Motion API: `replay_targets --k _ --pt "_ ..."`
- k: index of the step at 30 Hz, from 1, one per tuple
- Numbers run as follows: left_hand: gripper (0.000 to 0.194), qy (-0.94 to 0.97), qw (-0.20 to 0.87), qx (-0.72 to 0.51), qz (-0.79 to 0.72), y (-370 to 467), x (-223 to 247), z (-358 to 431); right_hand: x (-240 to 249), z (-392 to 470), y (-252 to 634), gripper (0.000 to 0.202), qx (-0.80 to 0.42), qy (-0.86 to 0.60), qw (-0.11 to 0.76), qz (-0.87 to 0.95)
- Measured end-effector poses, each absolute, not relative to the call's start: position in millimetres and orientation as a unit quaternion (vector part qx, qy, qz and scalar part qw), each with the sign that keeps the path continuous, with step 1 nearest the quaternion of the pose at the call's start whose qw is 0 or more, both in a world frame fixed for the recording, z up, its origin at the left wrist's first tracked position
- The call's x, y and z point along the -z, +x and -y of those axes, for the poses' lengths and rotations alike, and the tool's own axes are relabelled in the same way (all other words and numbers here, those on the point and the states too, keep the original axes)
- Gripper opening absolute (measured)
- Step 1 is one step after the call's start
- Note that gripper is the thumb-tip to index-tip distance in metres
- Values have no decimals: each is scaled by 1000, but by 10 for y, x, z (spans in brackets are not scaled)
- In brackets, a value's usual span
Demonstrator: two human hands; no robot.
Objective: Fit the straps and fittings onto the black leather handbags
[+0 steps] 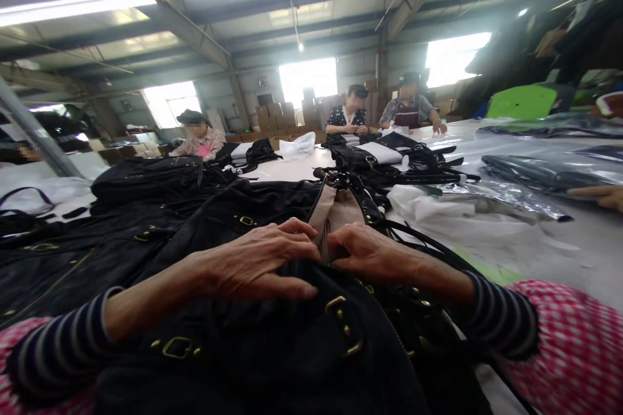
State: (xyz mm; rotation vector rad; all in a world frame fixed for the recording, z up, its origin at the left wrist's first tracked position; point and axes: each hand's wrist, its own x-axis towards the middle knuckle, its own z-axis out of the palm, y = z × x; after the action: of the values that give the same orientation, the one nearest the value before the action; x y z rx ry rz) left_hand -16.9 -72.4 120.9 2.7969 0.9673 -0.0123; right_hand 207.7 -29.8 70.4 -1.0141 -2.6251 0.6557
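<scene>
bags (146, 183) and white wrapping (428, 213) are crowding the black bag (272, 343); from here i'm spreading the left hand (265, 258), thumb apart, and curling the right hand (370, 251), pinching or not i cannot tell.

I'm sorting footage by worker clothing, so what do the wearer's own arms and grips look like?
The left grip and right grip are ungloved hands. Each forearm wears a snug navy cuff with grey stripes; farther up come looser pink-red and white checked sleeves. No lettering shows on either.
</scene>
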Motion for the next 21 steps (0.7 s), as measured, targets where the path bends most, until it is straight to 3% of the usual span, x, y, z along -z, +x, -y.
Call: replay_targets --k 4,8,11,14,18,21 --pt "44 938 25 30 -344 -31 -1295 595 -702 299 2064 19 -152 -354 118 915" --pt "18 921 -191 39 -338 149 -1271 267 -681 316 2034 11 -68 -375 87 921" --pt "25 923 -268 49 -272 154 -1184 -27 -650 328 2047 8 -63 -371 89 922" --pt "36 941 -247 62 -224 57 -1068 -175 -611 336 2076 7 -73 -366 112 921" --pt "56 936 -196 -33 -289 10 -989 -84 -548 326 2063 8 -65 -350 120 927" --pt "64 953 -157 -57 -254 80 -1007 -8 -475 326 2041 16 -16 -354 129 926"
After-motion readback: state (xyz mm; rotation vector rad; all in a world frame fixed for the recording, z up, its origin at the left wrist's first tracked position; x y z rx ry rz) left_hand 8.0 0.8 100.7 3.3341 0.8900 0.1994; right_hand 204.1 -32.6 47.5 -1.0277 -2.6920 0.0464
